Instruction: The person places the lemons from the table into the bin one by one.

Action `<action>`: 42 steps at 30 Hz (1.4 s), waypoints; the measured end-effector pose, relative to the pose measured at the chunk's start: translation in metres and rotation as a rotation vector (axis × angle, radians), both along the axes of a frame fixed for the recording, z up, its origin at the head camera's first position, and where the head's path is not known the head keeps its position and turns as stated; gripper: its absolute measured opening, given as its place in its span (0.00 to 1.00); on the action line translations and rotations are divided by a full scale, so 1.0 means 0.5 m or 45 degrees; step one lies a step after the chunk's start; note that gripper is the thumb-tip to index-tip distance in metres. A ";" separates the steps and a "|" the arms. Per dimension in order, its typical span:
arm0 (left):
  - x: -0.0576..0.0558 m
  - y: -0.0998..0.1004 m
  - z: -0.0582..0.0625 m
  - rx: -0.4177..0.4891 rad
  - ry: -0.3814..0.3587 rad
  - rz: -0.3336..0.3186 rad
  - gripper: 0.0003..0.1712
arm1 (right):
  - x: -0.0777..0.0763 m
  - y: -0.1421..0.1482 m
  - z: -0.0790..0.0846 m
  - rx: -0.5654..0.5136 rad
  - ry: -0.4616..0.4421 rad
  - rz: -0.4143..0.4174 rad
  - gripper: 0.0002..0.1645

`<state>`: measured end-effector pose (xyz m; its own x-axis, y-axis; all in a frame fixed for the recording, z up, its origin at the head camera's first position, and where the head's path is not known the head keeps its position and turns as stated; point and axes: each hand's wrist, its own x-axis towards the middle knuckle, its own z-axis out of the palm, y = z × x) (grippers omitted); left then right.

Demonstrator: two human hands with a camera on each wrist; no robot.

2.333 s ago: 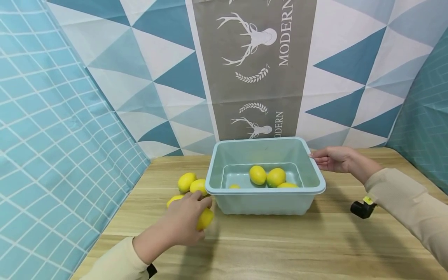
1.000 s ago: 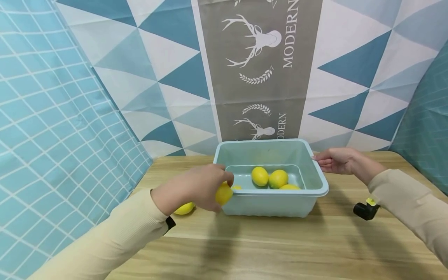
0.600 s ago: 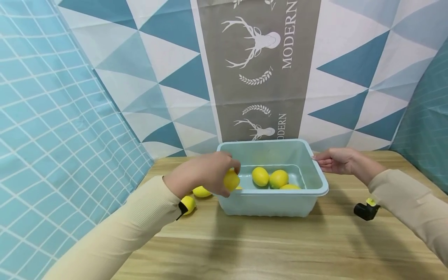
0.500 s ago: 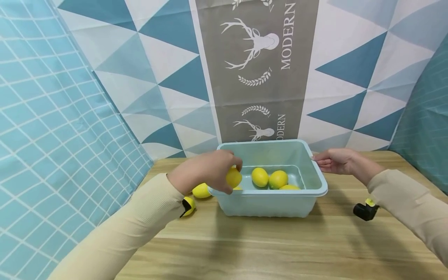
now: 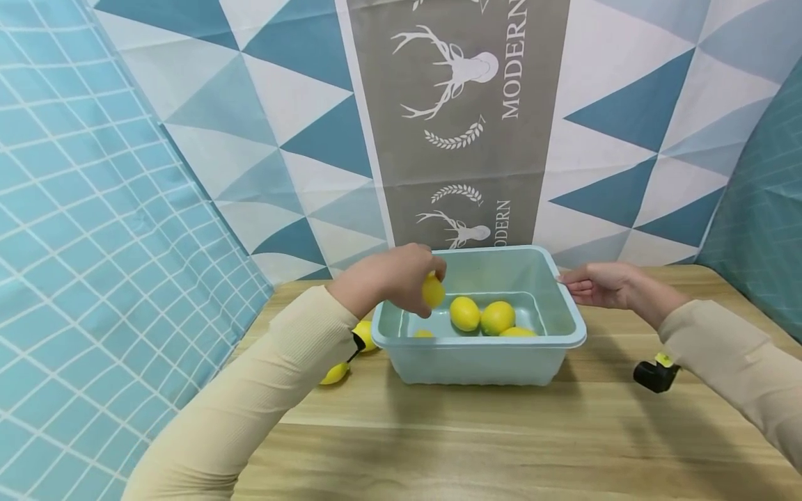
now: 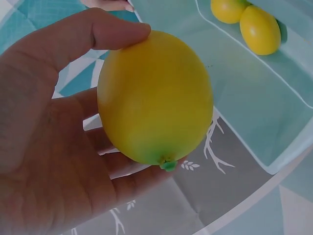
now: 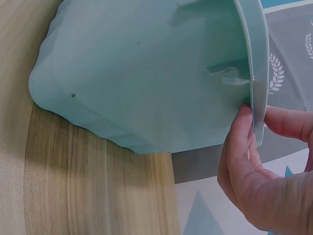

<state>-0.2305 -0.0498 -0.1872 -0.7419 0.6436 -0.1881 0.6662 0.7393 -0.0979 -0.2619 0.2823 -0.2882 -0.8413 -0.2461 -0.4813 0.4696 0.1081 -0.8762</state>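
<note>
My left hand [image 5: 410, 278] holds a yellow lemon [image 6: 156, 98] between thumb and fingers, over the left part of a pale blue-green plastic tub [image 5: 482, 362]. A small green stem end shows on the lemon in the left wrist view. Inside the tub lie several more lemons [image 5: 465, 314], some partly hidden by the front rim. At the tub's right side, my right hand [image 5: 598, 284] pinches the rim [image 7: 259, 73], thumb over the edge and fingers beneath it. Left of the tub, other lemons [image 5: 365, 335] rest on the table, partly behind my left sleeve and wrist.
The tub stands on a wooden table [image 5: 476, 445] near its back edge. Behind it hangs a patterned cloth [image 5: 464, 139] with deer heads and triangles, and a blue checked cloth [image 5: 106, 229] lines the left side. A black wrist device [image 5: 654, 376] hangs below the right sleeve.
My left hand picked a lemon from the group on the left, raised it and carried it rightward over the tub's left rim. My right hand has kept its pinch on the rim.
</note>
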 end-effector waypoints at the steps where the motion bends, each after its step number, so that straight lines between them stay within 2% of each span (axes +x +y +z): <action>1: -0.004 0.002 0.000 0.001 -0.003 0.006 0.25 | 0.000 0.000 0.001 -0.002 -0.001 -0.003 0.13; 9: -0.034 0.015 -0.004 0.041 0.006 0.017 0.25 | 0.003 0.002 0.004 -0.016 -0.003 -0.018 0.11; 18: -0.065 0.037 -0.028 0.069 -0.035 0.073 0.26 | 0.009 0.001 0.003 -0.007 0.012 -0.052 0.10; 26: -0.091 0.055 -0.047 0.078 -0.025 0.041 0.27 | 0.015 0.004 0.001 -0.003 0.020 -0.066 0.10; 32: -0.106 0.059 -0.060 0.082 -0.069 0.068 0.27 | 0.015 -0.002 -0.002 0.006 0.028 -0.071 0.08; 37: -0.119 0.061 -0.071 0.066 -0.118 0.055 0.25 | 0.015 -0.007 -0.001 0.031 0.040 -0.082 0.01; 42: -0.127 0.061 -0.077 0.022 -0.159 0.040 0.26 | 0.014 -0.009 0.003 0.042 0.053 -0.077 0.02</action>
<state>-0.2938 -0.0192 -0.2259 -0.7334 0.6242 -0.2692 0.6488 0.7610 -0.0032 -0.2549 0.2780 -0.2870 -0.8735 -0.1790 -0.4527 0.4394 0.1100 -0.8915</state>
